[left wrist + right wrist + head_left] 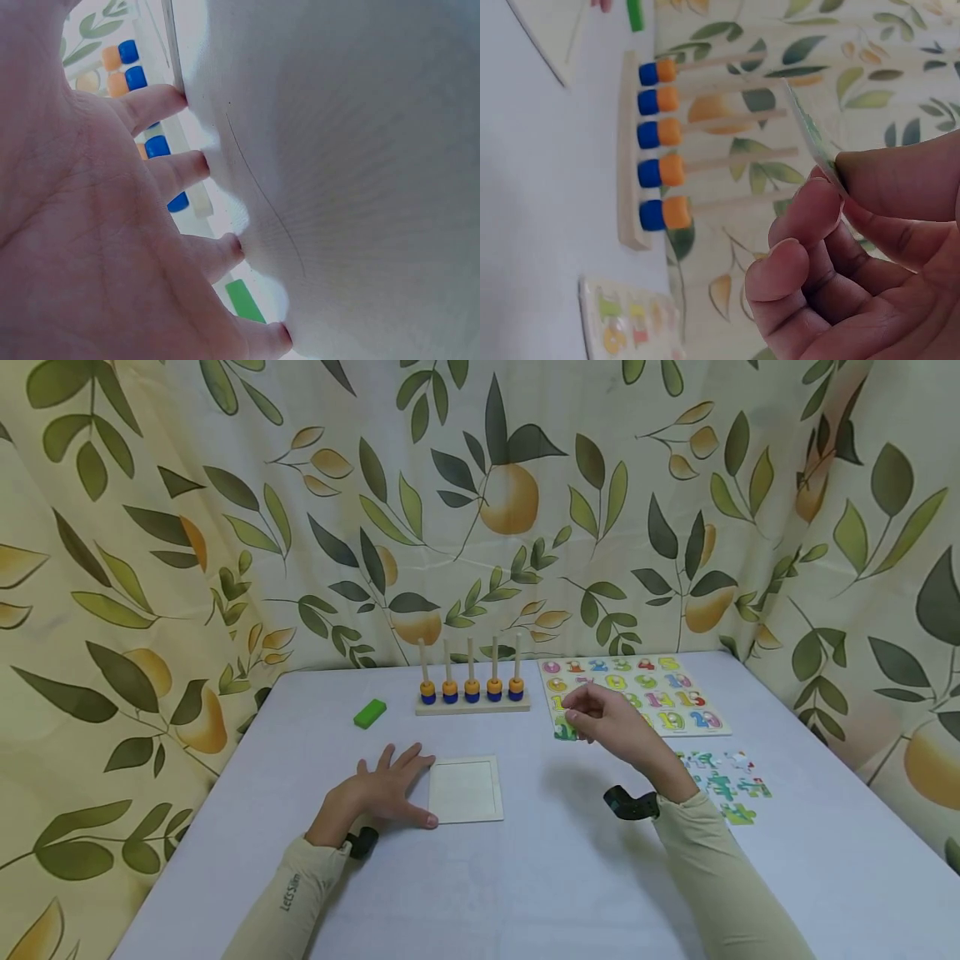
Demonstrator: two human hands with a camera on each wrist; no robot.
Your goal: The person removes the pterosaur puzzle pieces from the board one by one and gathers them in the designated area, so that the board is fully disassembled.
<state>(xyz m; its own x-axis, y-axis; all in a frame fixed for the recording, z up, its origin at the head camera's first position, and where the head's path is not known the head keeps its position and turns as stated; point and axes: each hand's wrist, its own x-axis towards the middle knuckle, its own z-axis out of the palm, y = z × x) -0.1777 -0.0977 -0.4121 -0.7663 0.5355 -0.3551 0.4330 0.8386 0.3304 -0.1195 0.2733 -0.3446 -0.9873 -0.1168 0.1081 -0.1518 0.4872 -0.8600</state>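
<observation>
My left hand (386, 789) lies on the table with its fingers spread. Its thumb and a fingertip touch the left edge of a pale square puzzle tray (465, 789), whose recess holds no pieces. Over the table, near the number board, my right hand (611, 722) is raised. Between thumb and forefinger it pinches a thin puzzle piece (810, 133) with green on one face, seen nearly edge-on in the right wrist view. Loose puzzle pieces (722, 787) lie on the table beyond the right wrist, partly covered by the forearm.
A wooden peg stand (472, 708) with orange and blue beads stands at the back. The number board (716, 731) lies at the back right, partly behind my right hand. A green block (370, 713) sits left of the stand. Patterned cloth (465, 510) hangs behind the table.
</observation>
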